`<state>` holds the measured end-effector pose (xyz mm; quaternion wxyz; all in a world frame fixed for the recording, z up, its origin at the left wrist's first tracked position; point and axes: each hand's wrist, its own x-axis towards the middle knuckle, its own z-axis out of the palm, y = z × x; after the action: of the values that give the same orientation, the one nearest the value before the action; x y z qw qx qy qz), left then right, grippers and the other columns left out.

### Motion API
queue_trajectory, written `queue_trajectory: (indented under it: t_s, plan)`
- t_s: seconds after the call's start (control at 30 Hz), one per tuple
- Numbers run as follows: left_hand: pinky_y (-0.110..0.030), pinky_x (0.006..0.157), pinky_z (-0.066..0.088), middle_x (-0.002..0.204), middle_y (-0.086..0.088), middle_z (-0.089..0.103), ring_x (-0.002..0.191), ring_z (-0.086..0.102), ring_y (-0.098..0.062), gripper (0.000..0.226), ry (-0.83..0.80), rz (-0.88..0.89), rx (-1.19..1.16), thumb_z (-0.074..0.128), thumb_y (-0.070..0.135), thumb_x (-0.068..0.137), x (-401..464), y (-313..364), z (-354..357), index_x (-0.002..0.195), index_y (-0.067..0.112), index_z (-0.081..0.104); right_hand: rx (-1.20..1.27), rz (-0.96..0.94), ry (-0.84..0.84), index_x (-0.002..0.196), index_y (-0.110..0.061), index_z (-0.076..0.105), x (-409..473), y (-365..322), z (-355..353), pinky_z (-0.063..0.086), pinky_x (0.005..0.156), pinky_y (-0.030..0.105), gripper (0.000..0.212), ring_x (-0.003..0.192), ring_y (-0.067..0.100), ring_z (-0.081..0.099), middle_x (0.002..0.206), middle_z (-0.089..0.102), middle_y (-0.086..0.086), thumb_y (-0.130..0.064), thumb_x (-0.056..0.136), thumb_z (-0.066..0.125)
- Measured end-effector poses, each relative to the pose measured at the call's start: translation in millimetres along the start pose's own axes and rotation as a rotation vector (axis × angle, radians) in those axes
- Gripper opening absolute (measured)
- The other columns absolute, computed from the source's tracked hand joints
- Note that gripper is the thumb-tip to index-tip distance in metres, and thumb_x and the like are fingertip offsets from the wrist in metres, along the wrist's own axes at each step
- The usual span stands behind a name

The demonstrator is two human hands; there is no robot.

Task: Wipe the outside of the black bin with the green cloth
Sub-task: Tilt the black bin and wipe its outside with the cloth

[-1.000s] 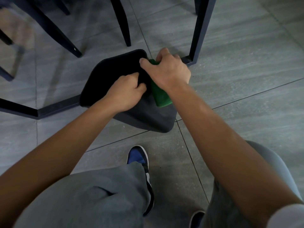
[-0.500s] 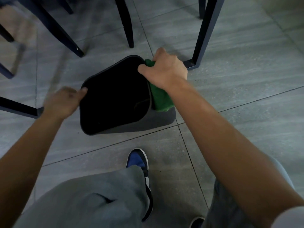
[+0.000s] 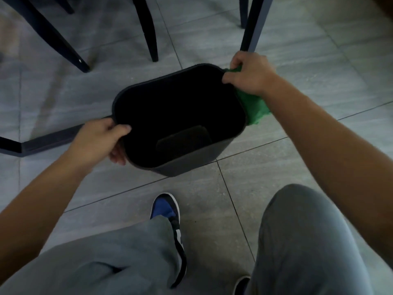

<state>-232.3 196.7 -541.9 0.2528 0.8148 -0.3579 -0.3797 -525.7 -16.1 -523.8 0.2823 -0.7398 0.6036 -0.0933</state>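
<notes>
Bin: black, smooth matte plastic; rounded-rectangle mouth with a thin rolled rim; walls tapering toward a smaller flat base seen inside; tipped so the mouth faces up toward the camera; resting on the floor between the two hands; empty dark interior.
Cloth: green, nubbly, soft like microfibre; bunched and pressed against the right outer wall of the bin, hanging below the rim.
Left hand: closed on the bin's left rim, thumb laid over the top edge, fingers curled under against the outer wall.
Right hand: closed on the cloth at the bin's far right corner, thumb tip at the rim, fingers wrapped around the green fabric.
Floor: large grey tiles, streaked stone-like finish, thin dark grout lines.
Chair legs: black, tapered, slanted; standing beyond the bin, apart from it.
Table frame: dark square tube upright behind the right hand; a matching flat bar along the floor at left, passing behind the left hand.
Trousers: grey, soft knit, loosely creased at both knees.
Shoe: blue toe, black and white side panels, near the bin's lower edge but apart.
Writing: none readable on bin, cloth or shoe.
</notes>
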Motion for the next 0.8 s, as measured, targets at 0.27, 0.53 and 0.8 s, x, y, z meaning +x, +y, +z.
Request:
queue_trajectory:
  t_s: [0.27, 0.53, 0.8]
  plan:
    - [-0.03, 0.043, 0.053, 0.053, -0.015, 0.071, 0.045, 0.071, -0.028, 0.027, -0.183, 0.055, -0.017, 0.053, 0.023, 0.106, 12, 47, 74, 0.086, 0.005, 0.057, -0.22, 0.092, 0.144, 0.112, -0.027, 0.06, 8, 69, -26, 0.049, 0.074, 0.038, 0.037, 0.089, 0.032, 0.055, 0.1, 0.056, 0.005, -0.047, 0.083, 0.072]
    - [-0.03, 0.044, 0.051, 0.055, -0.016, 0.072, 0.046, 0.072, -0.029, 0.041, -0.198, 0.065, 0.025, 0.051, 0.03, 0.107, 40, 66, 82, 0.107, -0.01, 0.058, -0.21, 0.14, 0.203, 0.112, -0.027, 0.058, 16, 87, -26, 0.049, 0.076, 0.038, 0.036, 0.09, 0.033, 0.058, 0.104, 0.061, 0.006, -0.046, 0.085, 0.07]
    - [-0.03, 0.043, 0.051, 0.049, -0.012, 0.068, 0.041, 0.068, -0.027, 0.051, -0.116, 0.056, -0.022, 0.054, 0.036, 0.105, 42, 46, 82, 0.108, -0.015, 0.06, -0.065, 0.123, 0.291, 0.111, -0.026, 0.055, 11, 88, -4, 0.044, 0.072, 0.035, 0.041, 0.091, 0.03, 0.059, 0.108, 0.066, 0.004, -0.058, 0.088, 0.066]
